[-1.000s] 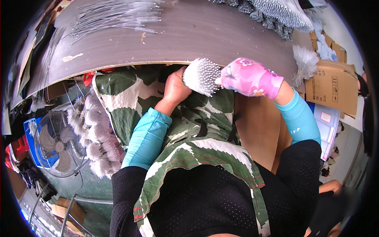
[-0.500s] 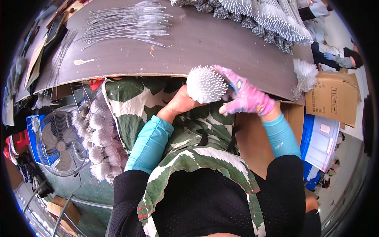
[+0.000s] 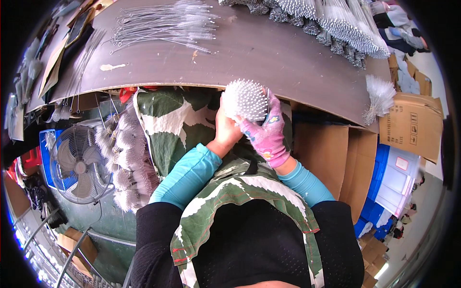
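Both my hands hold one round bundle of thin brushes [image 3: 246, 99], seen end-on as a dome of white bristle tips, over my lap at the table's front edge. My bare left hand [image 3: 224, 126] is wrapped round its left side. My right hand [image 3: 269, 129], in a pink flowered glove, closes on its right side, the thumb across the near face. The lower part of the bundle is hidden by my hands. Light blue sleeves cover my forearms, and a camouflage apron [image 3: 175, 115] lies beneath.
Loose thin wire brushes [image 3: 168, 24] lie on the brown table [image 3: 158, 67]; a big pile of bundled brushes [image 3: 331, 24] is at the far right. A small bundle [image 3: 379, 98] sits at the right edge, near cardboard boxes [image 3: 413, 125]. A fan [image 3: 80, 165] stands at left beside hanging brush bundles [image 3: 132, 163].
My right hand has come in from the right and now grips the bundle's side along with the left. The bundle has shifted slightly left, and the whole view has moved a little.
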Demonstrator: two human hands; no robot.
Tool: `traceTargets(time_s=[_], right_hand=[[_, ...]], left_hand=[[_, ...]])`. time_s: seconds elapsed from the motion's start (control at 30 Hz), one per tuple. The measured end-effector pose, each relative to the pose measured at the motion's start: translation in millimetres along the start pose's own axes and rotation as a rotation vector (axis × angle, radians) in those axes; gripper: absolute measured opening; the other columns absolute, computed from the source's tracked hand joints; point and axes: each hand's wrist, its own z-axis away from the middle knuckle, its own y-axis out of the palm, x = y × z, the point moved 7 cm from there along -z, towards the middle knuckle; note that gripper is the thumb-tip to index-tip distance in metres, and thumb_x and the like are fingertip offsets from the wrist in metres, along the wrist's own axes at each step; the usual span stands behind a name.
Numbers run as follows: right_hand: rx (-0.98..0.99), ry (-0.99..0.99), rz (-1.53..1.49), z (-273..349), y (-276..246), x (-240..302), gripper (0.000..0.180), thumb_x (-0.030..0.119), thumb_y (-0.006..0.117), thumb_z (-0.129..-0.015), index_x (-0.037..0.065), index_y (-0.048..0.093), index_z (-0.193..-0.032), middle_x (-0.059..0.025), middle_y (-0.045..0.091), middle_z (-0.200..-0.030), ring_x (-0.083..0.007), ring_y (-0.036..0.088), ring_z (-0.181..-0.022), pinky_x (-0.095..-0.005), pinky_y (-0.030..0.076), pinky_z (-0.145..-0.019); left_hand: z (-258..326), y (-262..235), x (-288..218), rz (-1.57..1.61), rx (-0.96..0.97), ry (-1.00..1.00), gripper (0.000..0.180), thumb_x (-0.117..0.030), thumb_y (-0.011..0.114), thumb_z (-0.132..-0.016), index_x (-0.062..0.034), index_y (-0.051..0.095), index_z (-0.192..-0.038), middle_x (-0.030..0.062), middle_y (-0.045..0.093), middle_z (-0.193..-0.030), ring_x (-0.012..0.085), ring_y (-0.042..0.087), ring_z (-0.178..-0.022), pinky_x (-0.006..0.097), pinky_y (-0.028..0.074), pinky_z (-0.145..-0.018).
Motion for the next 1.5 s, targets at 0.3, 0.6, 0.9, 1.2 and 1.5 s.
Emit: traceTargets(time_s=[0.3,0.6,0.9,1.2,1.5], right_hand=[[0.516,0.124,-0.044,-27.4,-29.3,-0.9,0.062,0.03,0.071,-0.081,0.0,0.044,-0.128,-0.0069,0.056,-0.107,-0.0136,0.054,-0.096,-0.0254,0.045,-0.083],[0.859,0.426,0.105,-47.1,-41.7,26.8,0.037,0.036,0.05,-0.094,0.002,0.065,-0.091,0.0023,0.055,-0.069,-0.0052,0.048,-0.058,-0.0204,0.039,-0.054],[0.884,0.496,0.275,-52.3,-35.4,18.3,0.037,0.034,0.055,-0.09,0.0,0.064,-0.077,-0.001,0.053,-0.06,-0.0092,0.049,-0.054,-0.0271,0.042,-0.052],[0.852,0.432,0.37,-54.8,-31.6,19.7,0.037,0.035,0.056,-0.09,0.001,0.064,-0.077,-0.0026,0.052,-0.058,-0.011,0.049,-0.055,-0.0298,0.043,-0.056],[0.972,0.336,0.396,-65.1,-28.2,36.9,0.032,0.029,0.054,-0.09,0.001,0.063,-0.079,-0.0003,0.055,-0.061,-0.0085,0.047,-0.057,-0.0253,0.04,-0.056]], left_hand=[[-13.9,-3.7,-15.9,-0.493,0.027,0.239,0.024,-0.008,0.069,-0.075,-0.0028,0.067,-0.098,0.0088,0.069,-0.094,0.0167,0.066,-0.088,0.029,0.051,-0.076],[-16.7,-12.8,-1.6,-0.268,-0.042,0.096,0.021,-0.004,0.064,-0.074,-0.0029,0.067,-0.094,0.0086,0.069,-0.091,0.0173,0.066,-0.084,0.03,0.051,-0.072],[-18.7,-12.1,-1.7,-0.178,-0.061,0.062,0.022,-0.003,0.064,-0.072,-0.0039,0.067,-0.094,0.0063,0.069,-0.09,0.0154,0.065,-0.083,0.028,0.051,-0.073],[-17.2,-12.1,-8.7,-0.186,-0.066,0.083,0.025,-0.002,0.066,-0.073,-0.0046,0.066,-0.098,0.0049,0.068,-0.094,0.0142,0.064,-0.087,0.027,0.05,-0.075],[-15.8,-13.8,-10.2,-0.349,-0.058,0.15,0.028,-0.003,0.068,-0.071,-0.0039,0.064,-0.1,0.0066,0.068,-0.093,0.0152,0.064,-0.086,0.028,0.05,-0.076]])
